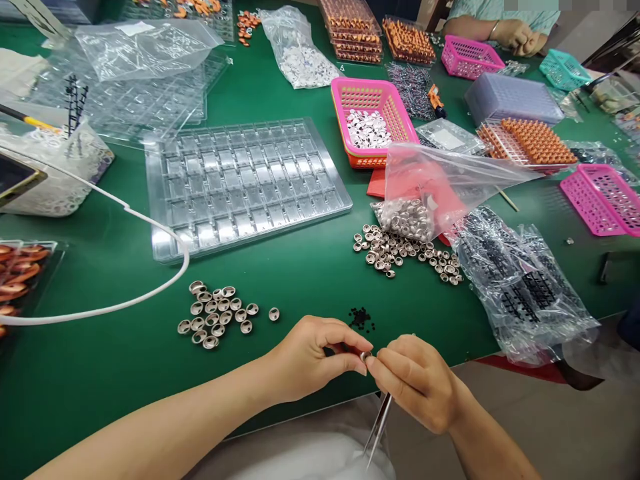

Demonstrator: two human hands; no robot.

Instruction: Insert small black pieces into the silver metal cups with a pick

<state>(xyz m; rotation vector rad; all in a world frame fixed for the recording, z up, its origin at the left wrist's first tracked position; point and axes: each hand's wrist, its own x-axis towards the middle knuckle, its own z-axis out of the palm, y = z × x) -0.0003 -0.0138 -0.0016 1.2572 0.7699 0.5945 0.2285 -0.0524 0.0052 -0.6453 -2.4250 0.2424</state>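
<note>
Small silvery metal piece [364, 357] between both hands [311, 352]; steel tweezers [383, 415], tips down and apart, in the right.

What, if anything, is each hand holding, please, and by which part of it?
The left hand pinches a small metal cup by its edge; the right hand grips tweezers by their upper part.

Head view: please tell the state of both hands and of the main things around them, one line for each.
Left hand: closed on a small metal piece
Right hand: close at that piece, also holding tweezers
Tweezers: legs apart, hanging below the hand
Black bits: loose, in a little heap
Large clear tray: lying flat on the green table
Pink basket: partly filled with white pieces
Bag of metal pieces: partly filled, lying down
</note>
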